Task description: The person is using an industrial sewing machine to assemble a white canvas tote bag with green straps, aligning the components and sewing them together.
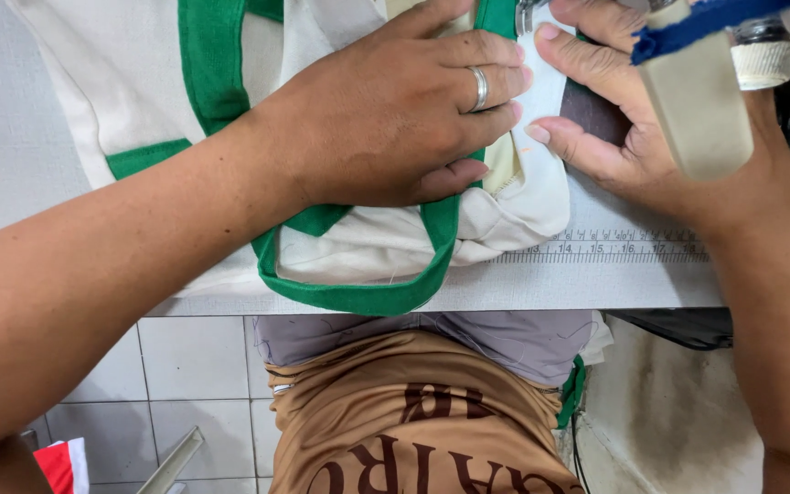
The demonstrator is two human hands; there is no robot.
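We press our left hand [386,114] flat, fingers together, on the cream cloth bag with green trim [358,247] near the white tabletop's [596,284] front edge, keeping it flat. Our right hand [624,110], fingers spread, steadies its folded edge beside the beige sewing-machine part [697,101].

Two hands pressing cream fabric on a sewing table

The left hand [395,114], wearing a ring [480,88], is flattening the green-trimmed cloth bag [230,82] mid-frame; the right hand [633,119] is steadying it upper right, above the ruler strip [614,249].
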